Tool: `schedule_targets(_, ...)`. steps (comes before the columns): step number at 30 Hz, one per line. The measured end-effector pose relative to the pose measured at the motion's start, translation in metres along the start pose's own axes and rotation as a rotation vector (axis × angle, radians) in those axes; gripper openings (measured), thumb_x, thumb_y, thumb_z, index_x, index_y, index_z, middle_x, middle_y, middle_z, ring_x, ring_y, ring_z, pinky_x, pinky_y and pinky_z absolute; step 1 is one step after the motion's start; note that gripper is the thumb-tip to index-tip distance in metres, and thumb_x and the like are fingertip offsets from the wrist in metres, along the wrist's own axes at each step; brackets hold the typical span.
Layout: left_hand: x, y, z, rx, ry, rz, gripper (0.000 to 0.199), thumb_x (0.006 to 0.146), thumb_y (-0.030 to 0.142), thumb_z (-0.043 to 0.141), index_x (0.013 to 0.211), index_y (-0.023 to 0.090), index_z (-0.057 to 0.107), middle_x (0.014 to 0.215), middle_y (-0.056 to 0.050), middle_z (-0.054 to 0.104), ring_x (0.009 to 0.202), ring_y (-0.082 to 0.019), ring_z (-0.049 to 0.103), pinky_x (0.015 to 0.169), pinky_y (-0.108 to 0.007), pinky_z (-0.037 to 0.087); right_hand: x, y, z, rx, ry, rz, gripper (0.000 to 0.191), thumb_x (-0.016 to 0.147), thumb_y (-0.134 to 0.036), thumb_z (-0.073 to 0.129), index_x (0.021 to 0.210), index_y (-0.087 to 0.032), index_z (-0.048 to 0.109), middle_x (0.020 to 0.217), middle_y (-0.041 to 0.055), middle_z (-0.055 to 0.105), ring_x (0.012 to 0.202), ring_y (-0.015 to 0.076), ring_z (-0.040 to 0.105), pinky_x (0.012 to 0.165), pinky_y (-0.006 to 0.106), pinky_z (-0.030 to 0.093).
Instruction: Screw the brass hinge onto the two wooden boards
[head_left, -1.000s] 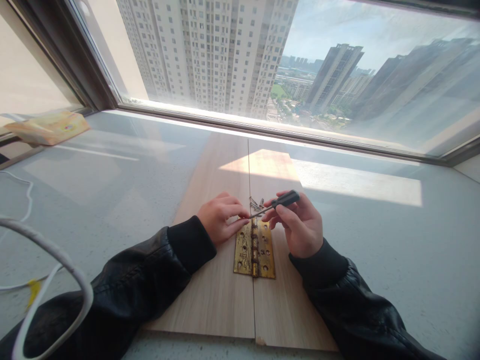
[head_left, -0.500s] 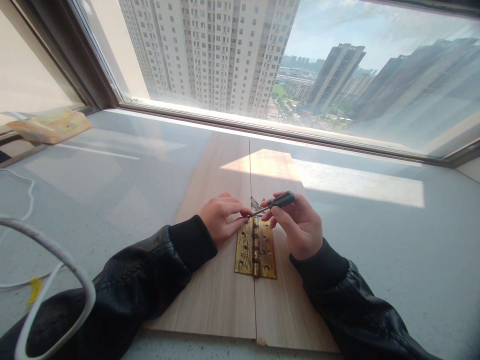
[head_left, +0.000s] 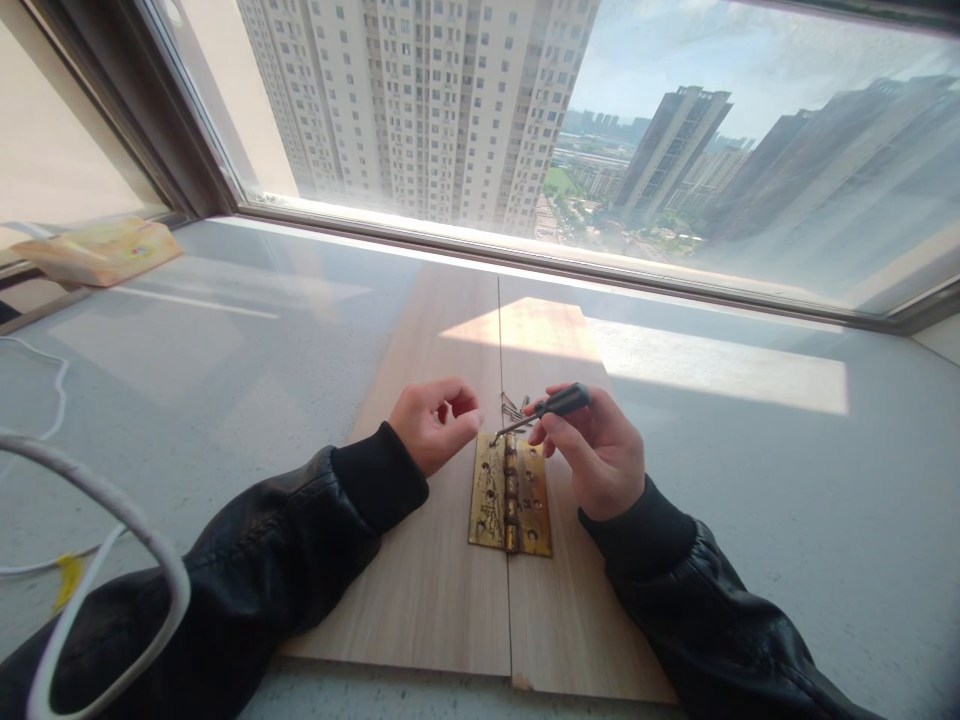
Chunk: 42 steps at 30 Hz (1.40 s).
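Note:
A brass hinge point(head_left: 490, 510) lies unfolded across the seam between two pale wooden boards point(head_left: 420, 590). My right hand point(head_left: 604, 455) holds a black-handled screwdriver point(head_left: 566, 400), its shaft slanting down left to the hinge's upper-left hole. Left of that tip, my left hand point(head_left: 435, 425) is raised beside the hinge, thumb and fingertips curled close together; whether anything small is between them I cannot make out. Several loose screws point(head_left: 514, 408) lie on the boards just above the hinge, partly behind the screwdriver and my right fingers.
The boards rest on a speckled white sill point(head_left: 750, 520) below a large window. A yellow-orange packet point(head_left: 112, 252) lies at the far left. A thick white cable point(head_left: 142, 535) loops over my left sleeve at the lower left, with a thinner cable behind it.
My left hand has drawn back to the left, off the screwdriver tip and the hinge's top edge, and its fingers have curled. My right hand and the screwdriver have hardly moved.

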<state>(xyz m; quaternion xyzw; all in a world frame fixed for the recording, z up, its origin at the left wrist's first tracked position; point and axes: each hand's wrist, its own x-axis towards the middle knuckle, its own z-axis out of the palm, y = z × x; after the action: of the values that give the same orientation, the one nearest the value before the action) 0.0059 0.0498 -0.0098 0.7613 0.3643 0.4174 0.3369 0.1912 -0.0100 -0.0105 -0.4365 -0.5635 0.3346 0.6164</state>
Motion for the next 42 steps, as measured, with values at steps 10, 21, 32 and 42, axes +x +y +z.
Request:
schedule_targets(10, -0.002, -0.014, 0.008, 0.085, -0.101, 0.249, 0.018, 0.073, 0.017, 0.068, 0.088, 0.019, 0.058, 0.078, -0.001, 0.069, 0.075, -0.015, 0.059, 0.070, -0.029, 0.047, 0.000, -0.001, 0.000, -0.059, 0.005, -0.025, 0.019, 0.083, -0.027, 0.065, 0.100, -0.020, 0.058, 0.083, 0.0041, 0.070, 0.061, 0.0146, 0.065, 0.049, 0.030, 0.054)
schedule_targets(21, -0.004, -0.004, 0.008, -0.030, -0.102, 0.144, 0.018, 0.072, 0.019, 0.066, 0.089, 0.018, 0.058, 0.074, 0.001, 0.065, 0.072, -0.014, 0.054, 0.068, -0.028, 0.043, -0.003, -0.005, -0.002, -0.313, -0.032, -0.102, 0.018, 0.085, -0.028, 0.062, 0.101, -0.021, 0.058, 0.085, 0.0032, 0.068, 0.066, 0.0147, 0.064, 0.057, 0.031, 0.052)
schedule_targets(32, 0.016, -0.003, -0.002, -0.992, 0.097, -0.394, 0.050, 0.073, 0.061, 0.064, 0.054, 0.018, 0.048, 0.041, 0.004, 0.040, 0.041, -0.008, 0.040, 0.048, -0.025, 0.034, 0.041, -0.043, 0.011, -0.633, -0.349, -0.153, 0.013, 0.077, -0.027, 0.067, 0.083, -0.018, 0.060, 0.068, 0.0000, 0.064, 0.055, 0.0105, 0.057, 0.047, 0.023, 0.044)
schedule_targets(42, 0.001, 0.003, 0.000, -0.347, 0.083, -0.143, 0.035, 0.074, 0.034, 0.067, 0.052, 0.015, 0.048, 0.044, 0.007, 0.036, 0.042, -0.004, 0.029, 0.041, -0.019, 0.023, 0.026, -0.022, 0.006, -0.470, -0.057, -0.283, 0.007, 0.080, -0.023, 0.064, 0.083, -0.021, 0.057, 0.071, 0.0002, 0.061, 0.060, 0.0132, 0.056, 0.054, 0.030, 0.048)
